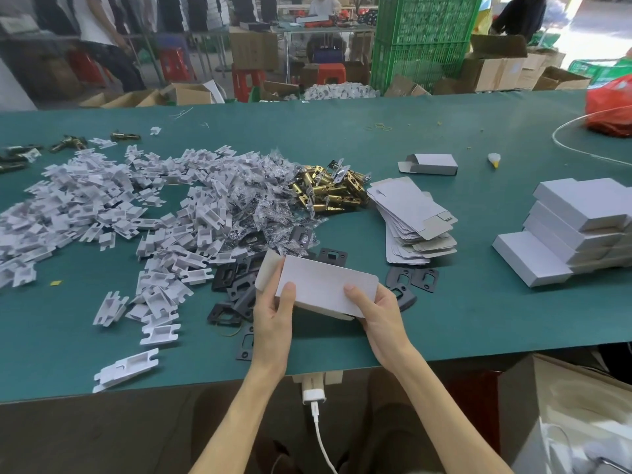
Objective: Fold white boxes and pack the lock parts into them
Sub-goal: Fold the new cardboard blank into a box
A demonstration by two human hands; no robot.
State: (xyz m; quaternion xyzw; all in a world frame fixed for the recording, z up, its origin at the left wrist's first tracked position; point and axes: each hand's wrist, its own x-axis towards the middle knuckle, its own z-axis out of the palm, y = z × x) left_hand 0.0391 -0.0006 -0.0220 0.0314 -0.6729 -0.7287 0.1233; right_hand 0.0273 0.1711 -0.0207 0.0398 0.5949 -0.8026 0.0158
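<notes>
Near the front edge of the bench (444, 319): a white box (325, 285) is held just above the green surface, tilted, with a flap standing out at its left end.
Left hand (273, 316): it grips the left end of the white box, thumb on the top face, fingers curled under it.
Right hand (379, 313): it grips the right end in the same way, thumb on top, the other fingers below.
Black plates (232, 278): they lie scattered under and around the white box, many touching each other.
Brass latches (328, 191): a heap at the middle of the bench, between the clear bags (260, 200) and the flat box blanks (413, 220).
White plastic inserts (102, 200): a wide loose heap over the left half of the bench.
Flat box blanks: a slanting stack, just beside the brass latches on their right.
Folded boxes (578, 230): stacked at the right edge.
Single box (432, 164): open at one end, toward the far edge behind the blanks.
</notes>
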